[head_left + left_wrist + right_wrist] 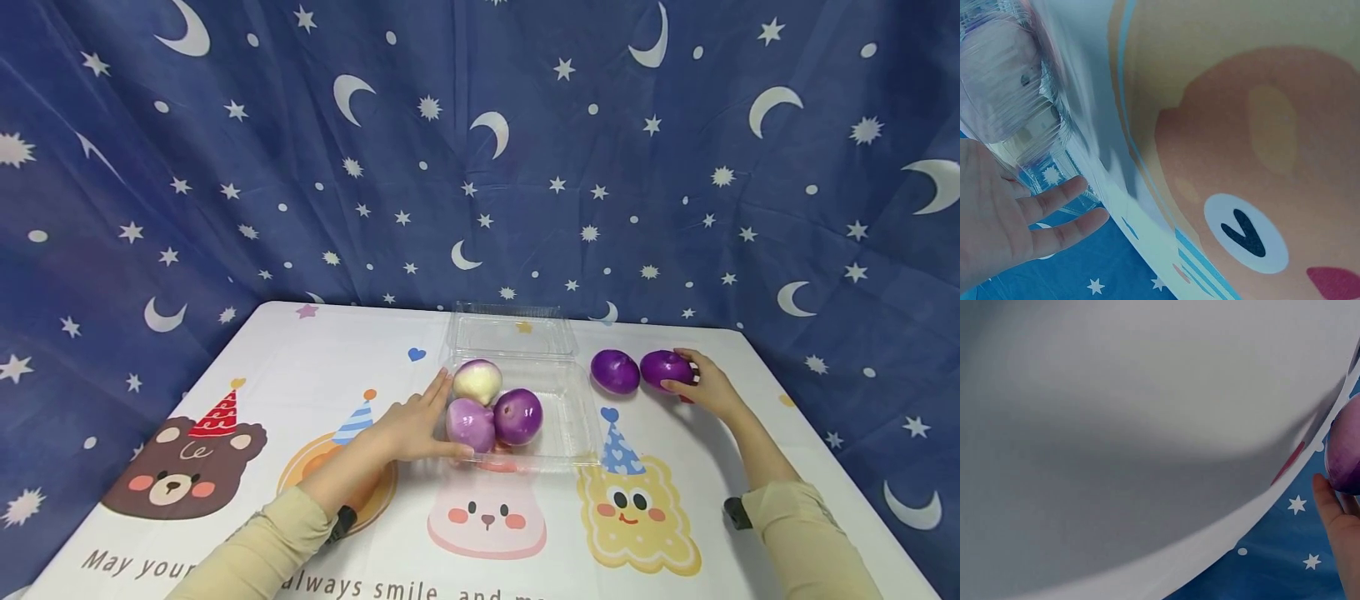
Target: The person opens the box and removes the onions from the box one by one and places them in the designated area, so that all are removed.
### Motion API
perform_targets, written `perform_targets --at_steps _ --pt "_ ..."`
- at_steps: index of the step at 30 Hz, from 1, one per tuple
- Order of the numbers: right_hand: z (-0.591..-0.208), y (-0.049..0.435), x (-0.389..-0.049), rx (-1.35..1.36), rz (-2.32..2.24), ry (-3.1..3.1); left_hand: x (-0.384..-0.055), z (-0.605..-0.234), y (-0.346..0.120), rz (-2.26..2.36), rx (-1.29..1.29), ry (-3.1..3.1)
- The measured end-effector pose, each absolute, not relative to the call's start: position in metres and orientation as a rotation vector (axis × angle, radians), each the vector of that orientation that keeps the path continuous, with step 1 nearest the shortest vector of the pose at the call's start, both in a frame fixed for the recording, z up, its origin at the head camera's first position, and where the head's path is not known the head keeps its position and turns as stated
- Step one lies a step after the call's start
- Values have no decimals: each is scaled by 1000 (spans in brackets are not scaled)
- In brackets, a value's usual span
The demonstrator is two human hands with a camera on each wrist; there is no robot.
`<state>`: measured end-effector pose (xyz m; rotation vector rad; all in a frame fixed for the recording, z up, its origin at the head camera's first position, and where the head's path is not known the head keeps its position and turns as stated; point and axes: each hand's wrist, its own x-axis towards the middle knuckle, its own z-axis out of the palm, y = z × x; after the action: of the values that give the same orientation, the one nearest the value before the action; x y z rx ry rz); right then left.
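A clear plastic clamshell box (558,417) lies with its lid folded back. Inside its left half are three onions: a pale-topped onion (477,381), a light purple onion (470,426) and a darker purple onion (518,417). My left hand (412,425) rests against the box's left side, fingers stretched out and thumb along the front edge. In the left wrist view the left hand (997,219) shows straight, spread fingers beside the box wall. Right of the box, my right hand (705,385) grips a purple onion (665,369) between thumb and fingers. Another purple onion (615,372) sits just left of it.
The box's transparent lid (512,333) lies towards the table's back edge. A white cloth with cartoon prints covers the table (360,350). Behind it hangs a blue curtain (420,208) with moons and stars.
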<state>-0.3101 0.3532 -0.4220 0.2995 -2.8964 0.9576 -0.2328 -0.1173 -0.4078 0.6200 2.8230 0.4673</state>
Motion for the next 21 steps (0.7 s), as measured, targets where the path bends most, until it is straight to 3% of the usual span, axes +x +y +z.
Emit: perform_targets --at_steps 21 --pt "-427 354 -314 274 1045 -2963 -234 -410 -118 457 617 2829"
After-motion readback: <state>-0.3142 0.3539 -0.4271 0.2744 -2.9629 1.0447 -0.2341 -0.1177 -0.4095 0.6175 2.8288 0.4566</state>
